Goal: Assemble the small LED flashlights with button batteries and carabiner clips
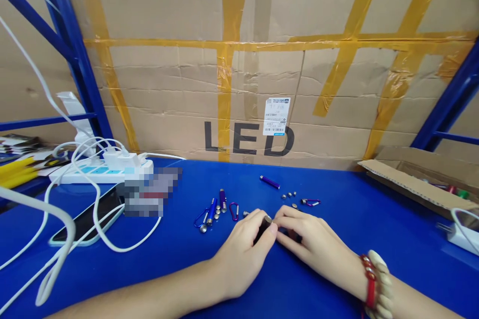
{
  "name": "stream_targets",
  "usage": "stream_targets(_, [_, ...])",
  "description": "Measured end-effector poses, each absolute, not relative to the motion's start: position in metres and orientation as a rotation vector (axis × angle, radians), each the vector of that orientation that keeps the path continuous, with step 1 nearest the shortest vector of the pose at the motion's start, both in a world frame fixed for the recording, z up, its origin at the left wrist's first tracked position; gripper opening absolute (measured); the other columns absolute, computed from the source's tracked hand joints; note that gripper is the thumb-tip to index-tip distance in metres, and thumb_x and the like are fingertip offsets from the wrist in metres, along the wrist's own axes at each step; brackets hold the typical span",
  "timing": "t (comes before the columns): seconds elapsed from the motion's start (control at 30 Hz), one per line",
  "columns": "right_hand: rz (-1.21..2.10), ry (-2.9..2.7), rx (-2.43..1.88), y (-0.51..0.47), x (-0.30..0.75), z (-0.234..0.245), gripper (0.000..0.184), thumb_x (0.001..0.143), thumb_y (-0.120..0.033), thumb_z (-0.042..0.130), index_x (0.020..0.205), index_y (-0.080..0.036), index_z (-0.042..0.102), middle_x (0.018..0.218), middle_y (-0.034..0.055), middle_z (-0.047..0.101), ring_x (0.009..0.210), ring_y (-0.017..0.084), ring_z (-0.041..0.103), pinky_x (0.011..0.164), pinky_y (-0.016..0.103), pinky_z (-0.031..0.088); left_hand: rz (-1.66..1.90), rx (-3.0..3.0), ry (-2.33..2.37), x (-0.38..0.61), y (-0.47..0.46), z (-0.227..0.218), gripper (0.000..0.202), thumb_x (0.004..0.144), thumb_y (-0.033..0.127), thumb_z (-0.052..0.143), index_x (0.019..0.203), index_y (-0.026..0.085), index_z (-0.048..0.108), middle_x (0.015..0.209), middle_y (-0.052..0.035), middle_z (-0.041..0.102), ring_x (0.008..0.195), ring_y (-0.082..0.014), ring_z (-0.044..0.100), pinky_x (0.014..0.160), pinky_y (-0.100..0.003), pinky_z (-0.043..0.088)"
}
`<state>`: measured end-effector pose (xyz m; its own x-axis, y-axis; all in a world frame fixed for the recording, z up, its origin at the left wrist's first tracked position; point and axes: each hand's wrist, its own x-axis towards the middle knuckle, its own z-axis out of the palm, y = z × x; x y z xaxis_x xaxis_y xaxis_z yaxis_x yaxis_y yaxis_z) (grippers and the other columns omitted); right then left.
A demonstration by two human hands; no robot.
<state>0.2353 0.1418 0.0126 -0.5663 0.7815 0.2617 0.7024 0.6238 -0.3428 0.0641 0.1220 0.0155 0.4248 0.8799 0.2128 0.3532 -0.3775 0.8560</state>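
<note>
My left hand (243, 249) is closed around a dark small cylinder (267, 220) whose round end shows between thumb and fingers. My right hand (318, 237) has its fingertips bent together close beside it; whatever they pinch, if anything, is hidden. Left of my hands lie a blue tube (212, 211) with a blue carabiner (201, 217), a purple tube (223, 200), a purple carabiner (234, 211) and several silver button cells (217, 212). Beyond my hands is another purple tube (270, 182). A purple carabiner with a cap (311, 202) and more button cells (289, 195) lie near my right hand.
At left, white cables run around a power strip (108, 169) and a phone (90, 217). An open cardboard box (415, 184) with coloured parts and a white plug (464, 237) are at right. A big taped carton (179, 89) stands behind the blue tabletop (149, 269).
</note>
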Motion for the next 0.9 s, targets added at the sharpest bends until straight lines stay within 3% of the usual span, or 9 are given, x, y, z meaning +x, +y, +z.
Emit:
stream_targets(0.23, [0.246,-2.432,-1.110,0.1441,0.2357,0.0123,0.017,0.090,-0.024,0.048,0.082,-0.021,0.063,0.084,0.0006,0.062,0.070,0.012,0.059,0.063,0.023,0.045,0.925,1.886,1.056,0.0615,0.1220,0.0141,0.025,0.092,0.031,0.032,0.073,0.020,0.042,0.073,0.0025,0.045,0.074,-0.0150,0.045,0.070,-0.027,0.034])
stream_targets(0.43, [0.220,-2.325,-1.040,0.1458,0.2372,0.0110,0.018,0.090,-0.025,0.047,0.095,-0.023,0.064,0.092,0.0041,0.064,0.077,0.015,0.061,0.069,0.026,0.049,0.929,1.914,1.021,0.0621,0.1220,0.0121,0.024,0.091,0.029,0.035,0.069,0.020,0.037,0.071,0.0032,0.041,0.071,-0.0146,0.041,0.067,-0.027,0.033])
stream_targets(0.9, [0.088,-2.131,-0.966,0.1441,0.2388,0.0151,0.015,0.089,-0.025,0.050,0.093,-0.020,0.063,0.092,0.0051,0.062,0.070,0.012,0.058,0.060,0.023,0.048,0.899,1.979,1.020,0.0612,0.1229,0.0103,0.021,0.089,0.020,0.039,0.068,0.020,0.036,0.068,0.0046,0.038,0.065,-0.0126,0.037,0.062,-0.025,0.031])
